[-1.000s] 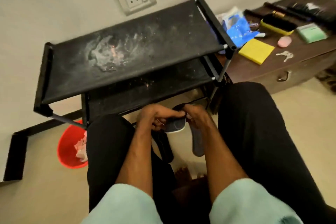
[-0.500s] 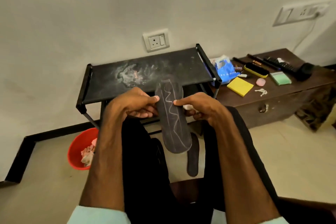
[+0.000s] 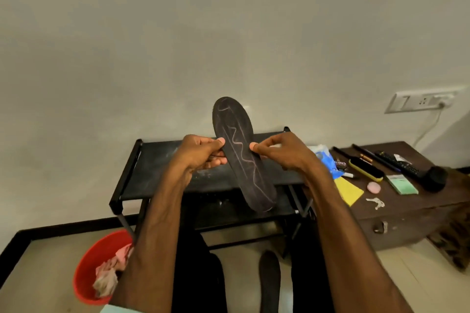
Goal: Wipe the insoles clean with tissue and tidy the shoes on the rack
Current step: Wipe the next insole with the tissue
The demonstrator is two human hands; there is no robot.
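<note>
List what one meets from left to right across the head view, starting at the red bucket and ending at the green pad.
In order: red bucket, left hand, held insole, right hand, blue packet, brush, green pad.

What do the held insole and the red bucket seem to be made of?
Insole: likely foam or rubbery sheet, matte dark grey, thin, with pale wavy lines. Bucket: likely plastic; smooth, uniform red, thin rim.
</note>
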